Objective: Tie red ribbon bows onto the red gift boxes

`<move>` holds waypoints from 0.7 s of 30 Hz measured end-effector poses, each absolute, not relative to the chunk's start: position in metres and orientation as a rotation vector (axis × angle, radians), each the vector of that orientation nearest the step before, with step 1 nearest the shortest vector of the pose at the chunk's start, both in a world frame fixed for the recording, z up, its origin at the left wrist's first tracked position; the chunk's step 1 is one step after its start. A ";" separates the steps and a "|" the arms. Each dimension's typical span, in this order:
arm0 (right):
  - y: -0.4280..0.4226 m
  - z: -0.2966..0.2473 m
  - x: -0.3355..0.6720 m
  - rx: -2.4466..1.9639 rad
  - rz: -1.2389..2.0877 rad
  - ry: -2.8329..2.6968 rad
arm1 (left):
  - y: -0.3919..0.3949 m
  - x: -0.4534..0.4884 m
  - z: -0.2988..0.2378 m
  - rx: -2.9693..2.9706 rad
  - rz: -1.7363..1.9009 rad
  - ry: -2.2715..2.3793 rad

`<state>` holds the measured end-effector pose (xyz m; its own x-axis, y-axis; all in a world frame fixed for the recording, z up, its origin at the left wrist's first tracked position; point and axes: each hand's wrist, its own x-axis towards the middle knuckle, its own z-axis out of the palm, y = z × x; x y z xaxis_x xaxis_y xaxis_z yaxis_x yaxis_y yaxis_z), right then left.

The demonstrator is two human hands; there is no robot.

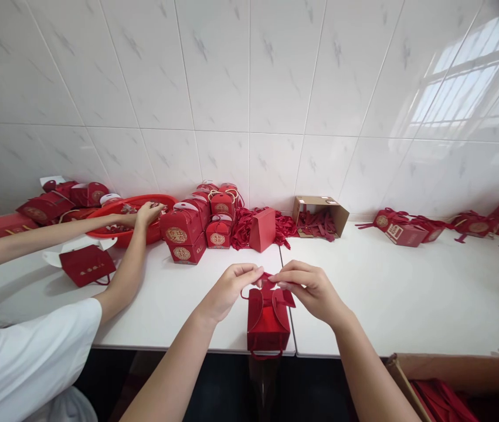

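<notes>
Bare forearms (172, 366) reach over the near edge of the table (363, 305); left hand (230, 288) and right hand (309, 287) pinch red ribbon (268, 283) above the red box (268, 325), set centrally, I'd guess, so both reach it.

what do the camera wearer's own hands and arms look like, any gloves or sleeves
The left hand and right hand are both bare, with no gloves. No sleeve shows on the left forearm or right forearm, and no watch or bracelet is visible.
</notes>
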<state>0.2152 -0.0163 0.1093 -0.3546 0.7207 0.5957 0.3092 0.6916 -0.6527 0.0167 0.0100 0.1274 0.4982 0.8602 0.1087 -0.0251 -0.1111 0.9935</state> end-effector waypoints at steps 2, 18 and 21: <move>-0.017 0.107 0.216 -0.808 0.447 -1.998 | 0.010 0.017 0.126 1.415 0.929 0.746; -0.065 -0.009 0.308 -1.580 0.172 -1.243 | 0.012 -0.118 0.025 1.550 0.885 1.981; -0.061 -0.017 0.303 -1.604 0.201 -1.305 | 0.009 -0.108 0.008 1.635 0.909 1.997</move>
<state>0.3032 -0.0607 -0.0168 0.4004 0.8049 0.4380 0.6355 0.1005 -0.7655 -0.1075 0.0091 0.0077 -0.2338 0.9678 0.0933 0.7056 0.1028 0.7012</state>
